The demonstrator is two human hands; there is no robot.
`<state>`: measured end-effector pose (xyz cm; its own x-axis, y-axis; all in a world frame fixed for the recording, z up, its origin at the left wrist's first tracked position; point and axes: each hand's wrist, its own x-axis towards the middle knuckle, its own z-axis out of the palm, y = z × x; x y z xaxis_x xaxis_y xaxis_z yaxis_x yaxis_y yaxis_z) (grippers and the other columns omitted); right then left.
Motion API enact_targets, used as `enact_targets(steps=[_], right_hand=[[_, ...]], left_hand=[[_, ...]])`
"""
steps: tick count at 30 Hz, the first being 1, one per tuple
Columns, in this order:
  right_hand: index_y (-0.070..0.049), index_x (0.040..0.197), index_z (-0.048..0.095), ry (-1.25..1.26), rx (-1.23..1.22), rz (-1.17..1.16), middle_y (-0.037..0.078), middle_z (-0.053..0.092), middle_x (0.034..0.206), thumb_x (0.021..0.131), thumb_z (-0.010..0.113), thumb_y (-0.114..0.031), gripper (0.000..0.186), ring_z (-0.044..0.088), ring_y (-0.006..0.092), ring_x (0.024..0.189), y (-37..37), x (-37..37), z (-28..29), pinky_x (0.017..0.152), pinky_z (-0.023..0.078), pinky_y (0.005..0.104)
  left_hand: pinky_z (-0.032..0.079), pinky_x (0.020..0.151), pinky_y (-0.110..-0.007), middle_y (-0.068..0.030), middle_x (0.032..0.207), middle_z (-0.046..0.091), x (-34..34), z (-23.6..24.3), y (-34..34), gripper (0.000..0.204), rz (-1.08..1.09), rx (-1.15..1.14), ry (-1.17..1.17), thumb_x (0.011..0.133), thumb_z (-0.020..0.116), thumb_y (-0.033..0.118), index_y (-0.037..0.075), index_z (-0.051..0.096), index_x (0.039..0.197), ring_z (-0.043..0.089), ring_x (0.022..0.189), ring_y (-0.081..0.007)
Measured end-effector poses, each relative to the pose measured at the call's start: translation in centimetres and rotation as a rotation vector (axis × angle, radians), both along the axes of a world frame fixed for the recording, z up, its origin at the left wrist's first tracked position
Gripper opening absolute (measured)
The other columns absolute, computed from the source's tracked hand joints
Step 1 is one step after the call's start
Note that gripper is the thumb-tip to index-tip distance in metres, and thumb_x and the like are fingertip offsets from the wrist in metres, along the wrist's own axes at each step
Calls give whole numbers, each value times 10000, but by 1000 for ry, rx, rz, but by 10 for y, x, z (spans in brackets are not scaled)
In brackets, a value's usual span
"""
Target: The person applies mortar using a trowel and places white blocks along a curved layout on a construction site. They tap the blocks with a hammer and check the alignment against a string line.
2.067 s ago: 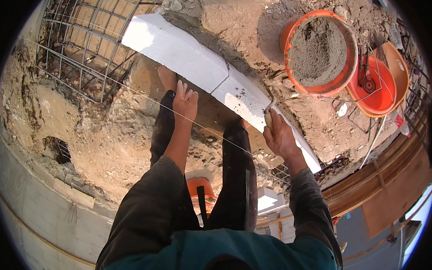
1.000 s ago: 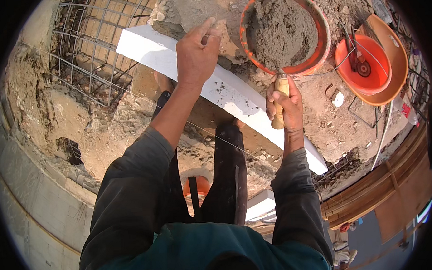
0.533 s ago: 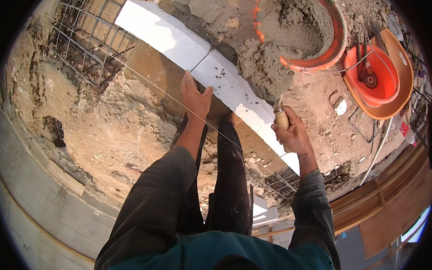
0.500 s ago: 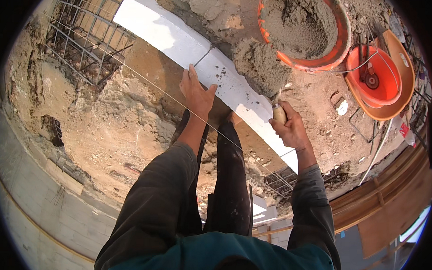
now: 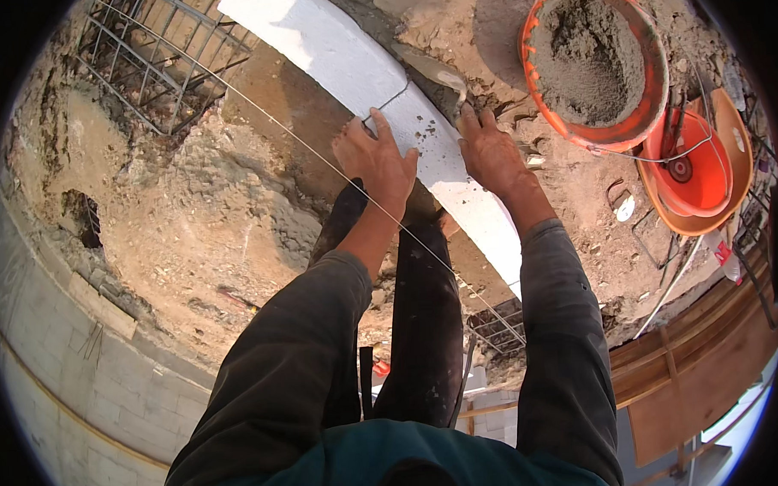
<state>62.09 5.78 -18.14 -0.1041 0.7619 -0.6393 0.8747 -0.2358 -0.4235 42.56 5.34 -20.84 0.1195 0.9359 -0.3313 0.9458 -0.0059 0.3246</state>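
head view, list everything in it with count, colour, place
blocks: 2 or more, white, through centre
trowel: 1, grey, blocks' far side
mortar bucket: 1, orange, upper right
mortar: 1 batch, grey, in mortar bucket
small bucket: 1, red, in basin
basin: 1, orange, right
rebar cage: 1, grey, upper left
string: 1, white, diagonal
bottle: 1, clear, right
boards: several, brown, lower right
legs: 2, black trousers, lower centre
left hand: 1, bare, blocks' near edge
right hand: 1, bare, at trowel

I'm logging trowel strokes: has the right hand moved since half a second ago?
Yes: the right hand has moved up-left along the white blocks, closer to their dark joint.
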Motion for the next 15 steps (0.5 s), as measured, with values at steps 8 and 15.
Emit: enact_targets(steps=[8,15], right_hand=[[94,1359,374,-11,-123,97,317,568,1169,865,468,-26,517,643,465,950,-42,14,-21,842,537,490],[56,1338,400,44,-212,-36,317,556,1172,853,576,-77,533,636,469,964,-132,52,-13,838,536,512]], left_hand=[[338,997,-508,-251,1359,326,-7,-7,-1,945,-73,20,66,672,872,290,-13,388,1425,452,1138,-396],[402,955,-474,-257,1390,289,-3,-10,-2,966,-61,26,153,680,873,276,-14,357,1443,502,1093,-367]])
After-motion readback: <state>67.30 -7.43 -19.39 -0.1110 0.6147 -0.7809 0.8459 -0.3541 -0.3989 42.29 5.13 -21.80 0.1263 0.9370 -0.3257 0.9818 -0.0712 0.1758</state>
